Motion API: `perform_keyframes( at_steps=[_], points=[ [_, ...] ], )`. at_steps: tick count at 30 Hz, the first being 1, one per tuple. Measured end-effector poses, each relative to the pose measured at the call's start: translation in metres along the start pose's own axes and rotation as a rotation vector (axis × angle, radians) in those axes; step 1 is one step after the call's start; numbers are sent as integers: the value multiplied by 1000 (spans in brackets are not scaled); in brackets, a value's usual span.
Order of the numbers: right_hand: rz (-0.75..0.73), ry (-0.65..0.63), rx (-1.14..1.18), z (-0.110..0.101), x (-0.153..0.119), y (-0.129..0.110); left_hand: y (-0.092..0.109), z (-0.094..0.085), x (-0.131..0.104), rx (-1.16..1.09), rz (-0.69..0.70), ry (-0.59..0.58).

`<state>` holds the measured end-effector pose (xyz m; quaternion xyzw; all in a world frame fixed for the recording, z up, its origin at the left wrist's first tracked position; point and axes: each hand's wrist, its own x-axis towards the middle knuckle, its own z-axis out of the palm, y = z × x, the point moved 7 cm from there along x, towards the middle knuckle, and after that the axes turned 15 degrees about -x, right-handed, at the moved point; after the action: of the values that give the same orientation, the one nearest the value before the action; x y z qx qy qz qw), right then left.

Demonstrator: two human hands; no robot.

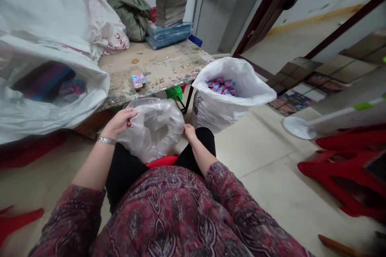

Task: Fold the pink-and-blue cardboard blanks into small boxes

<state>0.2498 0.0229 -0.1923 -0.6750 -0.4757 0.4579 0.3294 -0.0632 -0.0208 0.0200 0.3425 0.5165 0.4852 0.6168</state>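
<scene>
Between my knees a clear plastic bag (141,138) is spread with its mouth facing up. My left hand (123,121) pinches the bag's rim on the left side. On the right side, the fingers of my right hand (189,131) close on the opposite edge. The bag's inside shows no contents that I can make out. A small pink and blue box (138,82) sits on the worktable (169,64) just beyond the bag. To the right stands a white woven sack (211,108), open at the top, with many small pink and blue boxes (222,86) inside.
At the left a large white sack (93,88) holds dark, purple and blue items. Stacked grey sheets (171,8) rest on blue bundles (169,35) at the table's back. Red stools (340,168), a white round base (298,127) and cartons (298,70) stand at the right.
</scene>
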Motion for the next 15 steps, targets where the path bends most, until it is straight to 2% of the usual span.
perform_keyframes(
  at_steps=[1, 2, 5, 8, 11, 15],
  points=[
    [12, 29, 38, -10, 2, -2, -1, -14, 0, 80, 11, 92],
    [22, 58, 77, -20, 4, -3, -3, -25, 1, 109, 15, 133],
    [39, 130, 188, -49, 5, -6, -11, -55, 4, 171, 22, 233],
    [53, 163, 297, -66, 0, -10, -27, -75, 7, 258, 10, 309],
    [61, 140, 395, -66, -7, -21, -48, -79, 13, 355, 16, 331],
    [54, 60, 494, -52, -14, -43, -79, -70, 23, 443, 49, 291]
  ],
)
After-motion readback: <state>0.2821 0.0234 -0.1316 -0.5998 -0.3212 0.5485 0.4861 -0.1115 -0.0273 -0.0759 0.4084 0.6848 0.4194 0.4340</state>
